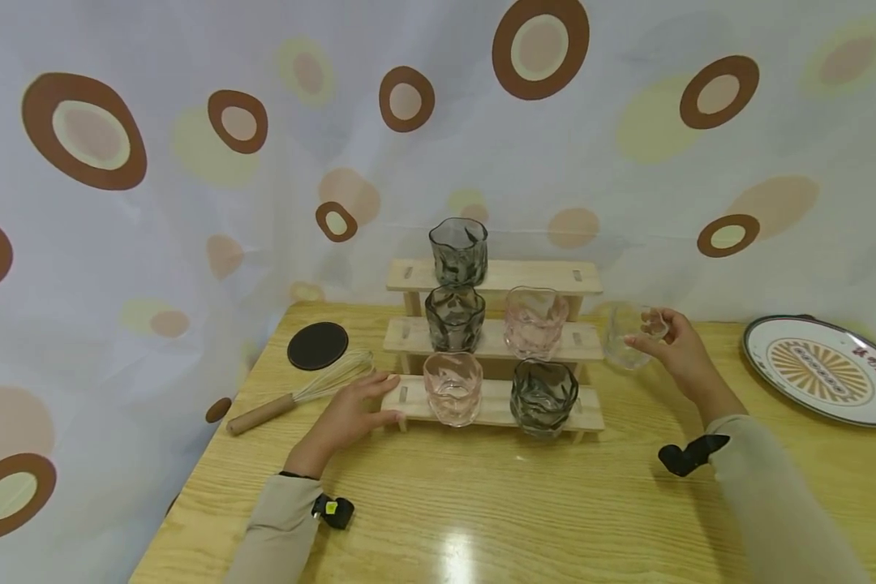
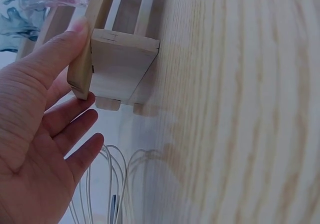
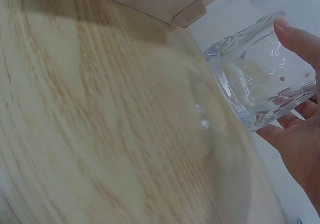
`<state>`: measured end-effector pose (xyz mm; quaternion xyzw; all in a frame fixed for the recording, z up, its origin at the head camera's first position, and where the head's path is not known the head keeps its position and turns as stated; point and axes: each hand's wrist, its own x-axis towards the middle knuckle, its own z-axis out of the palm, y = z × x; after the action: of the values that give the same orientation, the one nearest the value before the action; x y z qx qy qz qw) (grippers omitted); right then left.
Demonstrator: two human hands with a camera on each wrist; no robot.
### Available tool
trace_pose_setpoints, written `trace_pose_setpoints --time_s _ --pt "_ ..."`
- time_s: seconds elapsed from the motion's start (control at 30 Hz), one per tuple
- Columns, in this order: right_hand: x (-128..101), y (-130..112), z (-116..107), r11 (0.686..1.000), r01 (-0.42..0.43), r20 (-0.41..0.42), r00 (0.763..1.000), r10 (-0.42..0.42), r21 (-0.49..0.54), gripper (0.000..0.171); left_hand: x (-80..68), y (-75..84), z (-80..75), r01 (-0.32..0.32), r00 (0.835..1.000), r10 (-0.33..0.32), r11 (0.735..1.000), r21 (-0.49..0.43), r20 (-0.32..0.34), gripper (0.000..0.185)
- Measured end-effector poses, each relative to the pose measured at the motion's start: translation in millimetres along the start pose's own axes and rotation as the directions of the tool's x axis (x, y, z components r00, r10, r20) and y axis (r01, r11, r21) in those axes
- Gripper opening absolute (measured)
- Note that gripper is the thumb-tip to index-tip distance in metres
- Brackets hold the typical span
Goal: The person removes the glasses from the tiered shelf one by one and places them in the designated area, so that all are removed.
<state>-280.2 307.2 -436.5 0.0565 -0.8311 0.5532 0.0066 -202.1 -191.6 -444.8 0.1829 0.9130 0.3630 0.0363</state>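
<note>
- Clear glass tumbler (image 1: 619,345): left of the right hand (image 1: 677,349), held by its wall between thumb and fingers; no contents visible.
- Three-tier wooden rack (image 1: 529,277): between the hands; left hand (image 1: 349,415) grips its lowest tier's end, presumably steadying it.
- Three grey tumblers (image 1: 458,253), two pink tumblers (image 1: 453,389): on the rack, seemingly empty.
- Balloon whisk (image 1: 264,414): just beside left hand.
- Decorated plate (image 1: 821,371): right of right hand, bare.

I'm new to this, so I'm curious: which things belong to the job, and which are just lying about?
Apparently in use:
clear glass, in the right fingers
rack, pinched by the left fingers
pink glasses and grey glasses, on the rack

Probably lying about:
whisk
black disc
plate
</note>
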Motion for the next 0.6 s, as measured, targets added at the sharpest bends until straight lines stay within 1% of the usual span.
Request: trace_pose_setpoints --time_s 0.1,0.17,0.33,0.4,0.5,0.6 --pt "0.7 2.1 2.7 1.0 -0.007 -0.003 1.0 0.007 0.014 0.06 0.4 0.6 -0.3 0.007 1.0 -0.007 1.0 -0.009 0.006 0.065" --pt "1.7 4.4 4.1 1.0 -0.012 -0.003 1.0 0.012 0.014 0.064 0.6 0.6 0.1 0.005 1.0 -0.005 1.0 -0.011 0.002 0.065" --pt "2.8 13.2 4.8 0.999 -0.048 0.01 0.999 0.047 0.01 0.081 0.5 -0.2 0.9 0.01 1.0 -0.01 1.0 -0.009 -0.005 0.065" --pt "2.4 15.8 4.9 0.997 -0.068 0.016 0.998 0.067 0.025 0.084 0.4 -0.5 0.8 0.007 1.0 -0.007 1.0 -0.006 -0.005 0.065" --pt "1.0 18.6 3.5 0.996 -0.082 0.022 0.996 0.081 0.038 0.085 0.9 -0.6 1.2 0.005 1.0 -0.005 1.0 -0.007 -0.005 0.065" --pt "0.1 20.5 3.2 0.996 -0.08 0.023 0.997 0.08 0.025 0.081 1.1 -0.9 1.1 0.004 1.0 -0.004 1.0 -0.001 -0.005 0.065"
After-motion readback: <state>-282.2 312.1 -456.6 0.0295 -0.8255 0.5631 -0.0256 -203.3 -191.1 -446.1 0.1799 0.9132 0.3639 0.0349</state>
